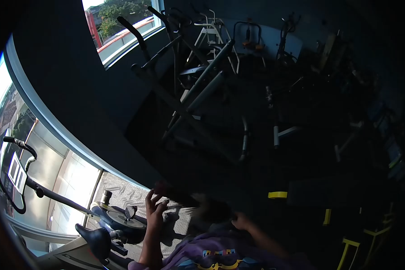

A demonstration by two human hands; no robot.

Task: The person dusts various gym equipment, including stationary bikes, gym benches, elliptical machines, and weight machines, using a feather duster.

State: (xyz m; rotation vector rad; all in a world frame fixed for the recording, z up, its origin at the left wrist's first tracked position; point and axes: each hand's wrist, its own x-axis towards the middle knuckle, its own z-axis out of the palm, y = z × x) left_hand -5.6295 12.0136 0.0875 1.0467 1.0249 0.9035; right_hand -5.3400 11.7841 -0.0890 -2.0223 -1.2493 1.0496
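Observation:
My left hand is raised at the lower middle, in sunlight, with its fingers bent around the near end of a dark reddish-brown thing. This thing stretches towards my right hand, which is in shadow with its fingers curled at the other side. It is too dark to tell what the thing is, or whether it is one piece. Below lies my purple shirt with a coloured print. Left of my left hand stands an exercise bike with a black saddle.
Beyond my hands stands an elliptical trainer with long slanted bars. Other gym machines line the far wall. Yellow-marked frames are at the lower right. Windows open on the left; most of the floor is in deep shadow.

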